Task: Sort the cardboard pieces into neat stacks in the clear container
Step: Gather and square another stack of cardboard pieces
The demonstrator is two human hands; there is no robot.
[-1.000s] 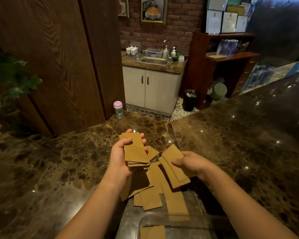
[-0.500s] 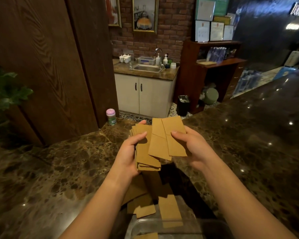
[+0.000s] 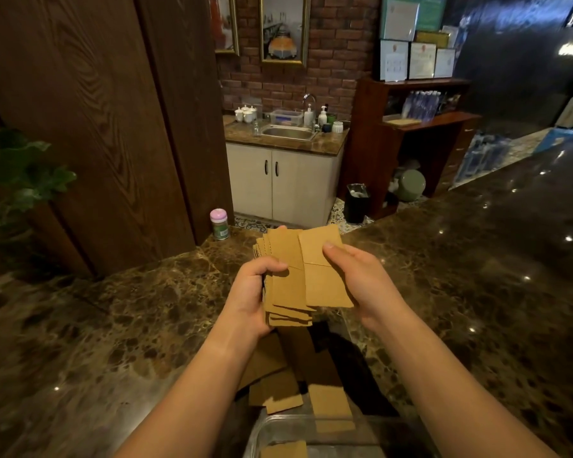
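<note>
At the far left a green plant [image 3: 20, 170] stands against the wood panelling, and a small pink-lidded jar [image 3: 219, 224] sits at the far edge of the marble table [image 3: 113, 309], both well clear of the work.

The left hand [image 3: 255, 294] is raised above the table with its fingers curled under a thick bundle of cardboard pieces [image 3: 286, 282] and its thumb pressed down on top. The bundle's edges are fanned and uneven at the near end, so the grip looks meant to keep the pieces from sliding while they are squared up. Just to the right, the right hand [image 3: 358, 279] pinches two more cardboard pieces [image 3: 325, 272], thumb on top and fingers beneath, and brings them against the right edge of the bundle, overlapping it. Holding them at the same height and angle as the bundle suggests they are about to be merged into it.

Below the hands, loose cardboard pieces [image 3: 285, 396] lie scattered on the table, overlapping at different angles, waiting to be gathered. At the near edge of the view is the clear container [image 3: 262, 431]; one piece shows inside it near the left, and another loose piece lies just beyond its far rim. Judging by this, the sorting is at an early to middle stage: most pieces are in hand or on the table, few in the container.
</note>
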